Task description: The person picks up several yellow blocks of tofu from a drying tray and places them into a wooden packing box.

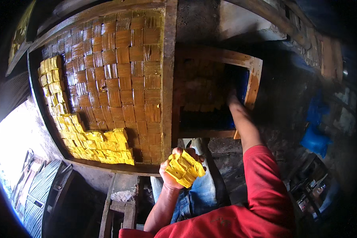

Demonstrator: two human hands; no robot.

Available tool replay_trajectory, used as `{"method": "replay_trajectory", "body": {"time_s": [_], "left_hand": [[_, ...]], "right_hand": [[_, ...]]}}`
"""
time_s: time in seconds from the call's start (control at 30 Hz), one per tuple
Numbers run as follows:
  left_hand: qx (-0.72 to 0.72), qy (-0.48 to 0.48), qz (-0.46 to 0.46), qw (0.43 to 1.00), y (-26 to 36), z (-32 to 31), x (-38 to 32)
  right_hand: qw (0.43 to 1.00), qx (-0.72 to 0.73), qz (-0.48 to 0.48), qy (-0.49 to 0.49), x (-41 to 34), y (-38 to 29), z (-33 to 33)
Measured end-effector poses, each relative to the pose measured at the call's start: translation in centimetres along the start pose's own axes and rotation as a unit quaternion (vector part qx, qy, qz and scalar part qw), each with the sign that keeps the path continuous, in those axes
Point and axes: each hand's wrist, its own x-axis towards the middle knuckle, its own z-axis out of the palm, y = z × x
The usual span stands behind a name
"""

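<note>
My left hand grips a stack of yellow blocks, perhaps yellow tofu, low in front of my jeans. My right hand reaches down into a wooden-framed, blue-lined box; its fingers are lost in shadow. Dim rows of similar blocks show inside that box, left of my right hand. To the left lies a woven bamboo tray with a wet sheen. Rows of yellow blocks stand close together along its left side and near edge.
A thick wooden beam divides the woven tray from the box. Blue plastic lies at the right. A wooden stand is below the tray. Corrugated sheeting shows at lower left, and a pale ledge at the top.
</note>
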Motion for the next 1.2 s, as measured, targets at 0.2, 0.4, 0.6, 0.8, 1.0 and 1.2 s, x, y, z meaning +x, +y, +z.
{"method": "replay_trajectory", "body": {"time_s": [0.2,0.4,0.6,0.8,1.0,1.2], "left_hand": [[0.009,-0.012,0.007,1.0,-0.2,0.5,1.3],[0.078,0.019,-0.021,0.997,0.0,-1.8,3.3],[0.093,0.025,-0.056,0.994,-0.2,-1.4,7.2],[0.22,0.113,-0.027,0.968,-1.2,-1.0,11.2],[0.356,0.169,-0.053,0.917,-3.4,1.7,14.0],[0.413,0.148,-0.153,0.886,-0.4,-0.3,13.2]], "right_hand": [[0.996,0.075,0.024,-0.036,-0.4,-1.5,-0.7],[0.987,0.151,0.058,0.007,-1.0,-2.4,-4.9],[0.961,0.251,0.11,0.046,-8.8,-3.0,-9.5],[0.56,0.819,0.102,0.077,-18.1,-2.9,-24.1],[0.52,0.849,0.085,0.033,-17.6,-4.6,-23.2],[0.329,0.931,0.114,-0.108,-13.1,-0.3,-20.3]]}}
